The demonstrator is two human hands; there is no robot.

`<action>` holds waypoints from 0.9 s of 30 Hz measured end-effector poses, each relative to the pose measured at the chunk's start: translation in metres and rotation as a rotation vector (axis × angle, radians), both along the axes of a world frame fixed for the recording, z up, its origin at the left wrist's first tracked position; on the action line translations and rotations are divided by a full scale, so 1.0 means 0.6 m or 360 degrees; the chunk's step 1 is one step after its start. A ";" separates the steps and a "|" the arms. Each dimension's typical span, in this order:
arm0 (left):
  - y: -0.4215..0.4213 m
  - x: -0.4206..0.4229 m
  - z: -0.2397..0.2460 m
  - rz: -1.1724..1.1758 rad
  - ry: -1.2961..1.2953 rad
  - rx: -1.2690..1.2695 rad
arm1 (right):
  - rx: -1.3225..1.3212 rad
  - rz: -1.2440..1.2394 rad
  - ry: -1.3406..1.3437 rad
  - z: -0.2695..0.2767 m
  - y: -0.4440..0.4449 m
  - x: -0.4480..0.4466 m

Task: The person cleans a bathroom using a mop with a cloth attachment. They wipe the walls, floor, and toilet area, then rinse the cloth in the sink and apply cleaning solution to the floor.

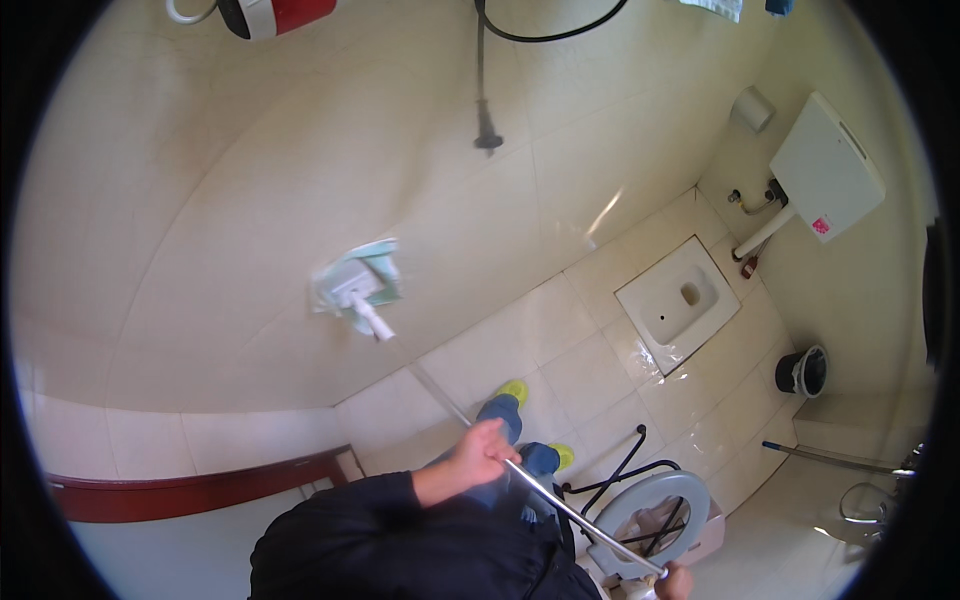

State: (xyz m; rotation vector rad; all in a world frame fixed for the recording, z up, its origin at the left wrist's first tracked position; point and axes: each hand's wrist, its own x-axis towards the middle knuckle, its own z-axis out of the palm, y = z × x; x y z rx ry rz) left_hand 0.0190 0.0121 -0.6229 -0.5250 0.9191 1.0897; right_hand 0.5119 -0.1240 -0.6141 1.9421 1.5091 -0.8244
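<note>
My left hand (480, 454) is closed around the middle of a shiny metal mop pole (559, 502). At the lower right, my right hand (675, 581) grips the end of the pole, partly cut off by the picture's edge. The pole slants up and left to a flat mop head (354, 281), blurred, with a white plate and joint. A pale green and white cloth (386, 262) is wrapped about the plate and lies against the tiled wall (465, 225).
A squat toilet (679, 304) is set in the tiled floor under a white cistern (829, 169). A folding commode chair (649, 517) stands close by my right side. A bin (801, 373) sits by the far wall. A cable with a plug (487, 139) hangs on the wall.
</note>
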 end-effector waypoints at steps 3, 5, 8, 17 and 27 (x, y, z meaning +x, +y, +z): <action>-0.026 -0.037 0.033 0.0113 0.0213 0.0056 | 0.0363 0.0291 0.0007 -0.050 0.047 -0.015; -0.042 -0.066 0.054 0.0296 0.0283 0.0037 | 0.0720 0.0400 0.0091 -0.074 0.084 -0.042; -0.054 -0.105 0.074 0.0517 0.0403 0.0070 | 0.1190 0.0549 0.0226 -0.080 0.137 -0.084; -0.054 -0.096 0.051 0.0507 0.0386 -0.0024 | 0.1314 0.0390 0.0171 0.003 0.097 -0.081; 0.108 0.047 -0.122 -0.0041 -0.0014 -0.0284 | 0.1372 0.0100 -0.0436 0.107 -0.013 -0.034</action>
